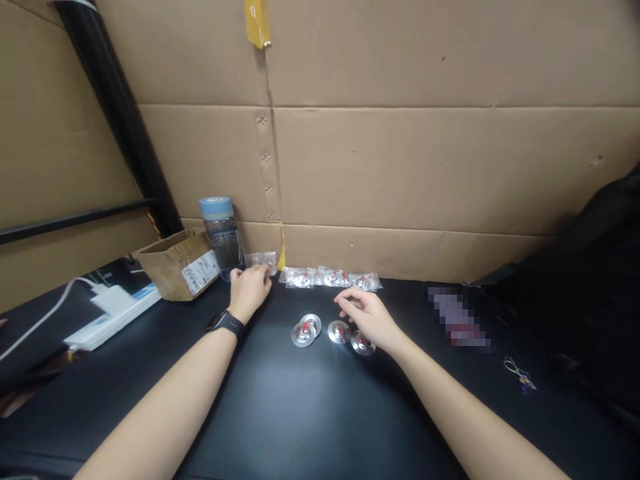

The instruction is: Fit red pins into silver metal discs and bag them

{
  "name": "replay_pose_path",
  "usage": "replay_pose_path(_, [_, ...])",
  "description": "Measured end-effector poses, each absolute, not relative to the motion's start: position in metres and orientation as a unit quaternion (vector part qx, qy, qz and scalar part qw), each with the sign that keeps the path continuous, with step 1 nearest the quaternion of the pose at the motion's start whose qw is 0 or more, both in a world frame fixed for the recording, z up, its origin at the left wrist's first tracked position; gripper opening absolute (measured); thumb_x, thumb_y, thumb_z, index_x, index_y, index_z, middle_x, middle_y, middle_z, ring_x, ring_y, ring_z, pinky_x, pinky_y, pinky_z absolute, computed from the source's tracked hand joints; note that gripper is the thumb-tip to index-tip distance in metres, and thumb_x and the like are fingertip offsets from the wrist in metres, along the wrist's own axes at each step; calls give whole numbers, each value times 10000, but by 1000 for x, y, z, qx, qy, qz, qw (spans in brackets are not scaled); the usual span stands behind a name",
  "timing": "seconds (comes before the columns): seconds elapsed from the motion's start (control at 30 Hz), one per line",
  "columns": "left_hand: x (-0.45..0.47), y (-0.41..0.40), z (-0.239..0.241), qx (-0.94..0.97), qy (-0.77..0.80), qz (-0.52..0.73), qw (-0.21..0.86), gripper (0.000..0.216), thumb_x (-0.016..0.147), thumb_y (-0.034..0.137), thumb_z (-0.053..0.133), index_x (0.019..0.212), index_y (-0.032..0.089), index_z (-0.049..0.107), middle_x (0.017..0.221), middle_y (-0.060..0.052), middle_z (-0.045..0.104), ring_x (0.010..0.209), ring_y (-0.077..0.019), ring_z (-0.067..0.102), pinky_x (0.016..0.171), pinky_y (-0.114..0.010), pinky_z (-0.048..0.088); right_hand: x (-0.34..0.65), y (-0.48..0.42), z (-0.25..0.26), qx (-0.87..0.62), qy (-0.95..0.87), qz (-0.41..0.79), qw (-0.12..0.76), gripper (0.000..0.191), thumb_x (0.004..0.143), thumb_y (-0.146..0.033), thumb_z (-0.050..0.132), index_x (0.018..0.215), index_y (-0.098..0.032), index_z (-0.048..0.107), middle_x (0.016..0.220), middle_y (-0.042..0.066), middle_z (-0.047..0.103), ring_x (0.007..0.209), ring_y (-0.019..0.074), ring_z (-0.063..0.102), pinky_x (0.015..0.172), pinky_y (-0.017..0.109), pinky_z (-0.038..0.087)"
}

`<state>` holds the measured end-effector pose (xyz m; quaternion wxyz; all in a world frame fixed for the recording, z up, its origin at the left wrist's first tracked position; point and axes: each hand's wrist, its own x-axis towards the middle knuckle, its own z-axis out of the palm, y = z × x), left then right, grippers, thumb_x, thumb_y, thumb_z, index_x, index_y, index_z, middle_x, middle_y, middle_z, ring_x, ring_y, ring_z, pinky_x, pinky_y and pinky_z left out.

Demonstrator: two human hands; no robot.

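My left hand (250, 290), with a black watch on its wrist, reaches to the back of the table. Its fingers are bent down onto a crumpled clear plastic bag (265, 260); the fingertips are partly hidden. My right hand (367, 313) hovers palm down, fingers loosely bent and apart, holding nothing. Below and beside it lie two shiny silver discs with red centres, one disc (339, 331) in plain sight and another disc (363, 343) partly under the hand. To their left, a similar disc (303, 335) overlaps a second disc (314, 322).
Several clear packets (300, 277) with silver and red pieces line the cardboard wall (400, 167). A blue-lidded bottle (223, 240), cardboard box (175, 273) and white power strip (110, 320) stand left. Thin cords (520, 375) and a black bag (590, 280) are at right.
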<state>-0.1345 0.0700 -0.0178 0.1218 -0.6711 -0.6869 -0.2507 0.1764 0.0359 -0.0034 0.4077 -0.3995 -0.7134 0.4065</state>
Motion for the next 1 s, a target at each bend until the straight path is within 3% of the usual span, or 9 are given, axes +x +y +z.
replay_pose_path(0.3, [-129, 73, -27, -714, -656, -212, 124, 484, 851, 163, 504, 1327, 186, 586, 1397, -156, 627, 1275, -322, 570, 1039, -486, 385, 183, 45, -6, -422, -714, 377, 412, 204, 911, -376, 627, 1014, -206, 675, 828, 33, 708, 742, 194, 710, 642, 284, 525])
replay_pose_path(0.47, [-107, 72, -31, -810, -546, -197, 87, 636, 912, 203, 480, 1537, 297, 408, 1613, -68, 436, 1461, -280, 418, 1150, -490, 319, 179, 41, -7, -415, -735, 348, 407, 194, 913, -347, 619, 1041, -208, 662, 922, 43, 712, 784, 184, 694, 732, 309, 542])
replay_pose_path(0.57, [-97, 70, -33, -825, -528, -187, 67, 519, 986, 261, 431, 1501, 329, 457, 1571, -56, 497, 1438, -262, 452, 1141, -487, 325, 178, 39, -7, -407, -742, 350, 402, 226, 918, -335, 612, 1100, -204, 643, 994, 55, 701, 786, 171, 683, 744, 308, 540])
replay_pose_path(0.67, [-94, 69, -31, -822, -529, -198, 76, 438, 1001, 327, 463, 1432, 281, 526, 1497, -100, 571, 1393, -275, 499, 1108, -463, 354, 175, 38, -9, -392, -752, 354, 395, 248, 921, -311, 605, 1144, -203, 616, 1013, 51, 683, 760, 152, 666, 742, 301, 536])
replay_pose_path(0.87, [-94, 66, -26, -811, -543, -202, 81, 432, 1006, 204, 393, 1409, 244, 542, 1464, -133, 600, 1338, -278, 562, 1043, -453, 382, 170, 32, -11, -368, -759, 369, 390, 272, 927, -292, 599, 1188, -217, 576, 1033, 42, 668, 739, 138, 661, 702, 279, 528])
replay_pose_path(1.0, [-96, 60, -23, -817, -544, -183, 54, 409, 942, 282, 543, 1347, 262, 601, 1454, -120, 612, 1303, -301, 584, 1020, -438, 385, 169, 23, -6, -338, -781, 368, 376, 281, 923, -275, 604, 1195, -220, 558, 1029, 44, 665, 747, 139, 660, 673, 261, 521])
